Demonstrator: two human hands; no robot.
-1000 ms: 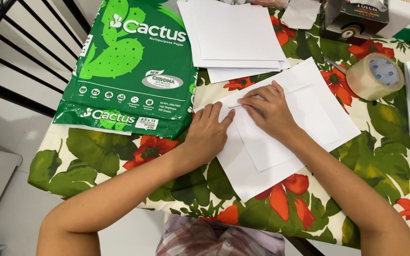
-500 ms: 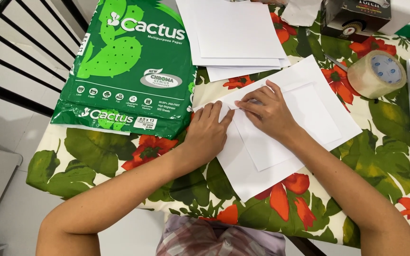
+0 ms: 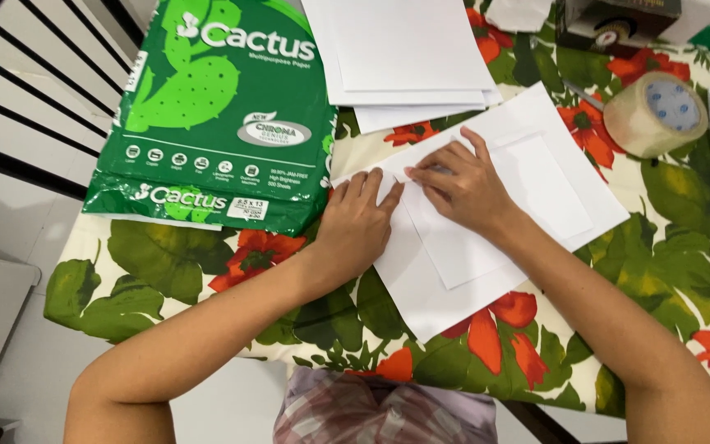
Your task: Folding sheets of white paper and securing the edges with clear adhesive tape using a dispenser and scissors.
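We press both hands flat, fingers spread and gripping nothing, onto the white paper sheet (image 3: 486, 263) lying near the front edge of the surface (image 3: 667, 247). Our left hand (image 3: 357, 222) rests on the sheet's left corner; our right hand (image 3: 462, 185) lies just beside it, fingertips on a folded edge. A green paper ream (image 3: 215, 115) sits at the left edge, a paper stack (image 3: 404, 57) toward the back, a tape roll (image 3: 655, 113) toward the right.
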